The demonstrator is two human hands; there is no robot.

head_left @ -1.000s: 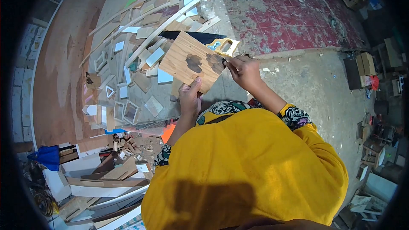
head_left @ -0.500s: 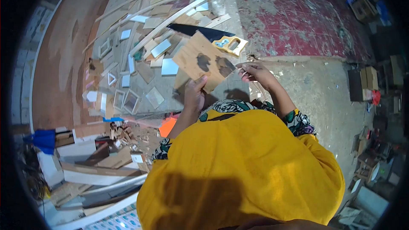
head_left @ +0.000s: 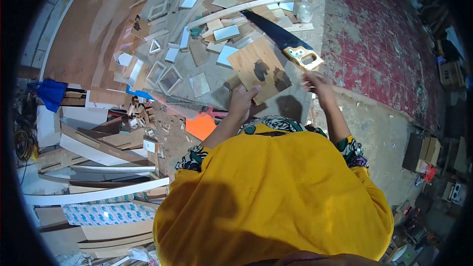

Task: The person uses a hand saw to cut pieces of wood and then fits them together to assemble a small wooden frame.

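My left hand (head_left: 242, 99) grips a thin square plywood board (head_left: 251, 64) by its near edge, thumb on top. Two dark stains mark the board's face towards its right corner. My right hand (head_left: 320, 86) is off the board, slightly smeared, with its fingers bent but apart and nothing seen in them. Its fingertips overlap the near edge of the yellowish handle of a handsaw (head_left: 276, 33) in this view. The saw's dark blade points away to the upper left, over the wood offcuts beyond the board.
Offcuts, strips and small frames (head_left: 170, 80) cover the work surface on the left and far side. An orange sheet (head_left: 201, 126) lies by my left forearm. Long boards and scraps (head_left: 98, 150) are piled at lower left. Boxes (head_left: 429, 151) stand at right.
The view has shifted, so the bench stuff appears further right. My right hand has moved from beside the board's corner to the saw's handle. My left hand still holds the board.
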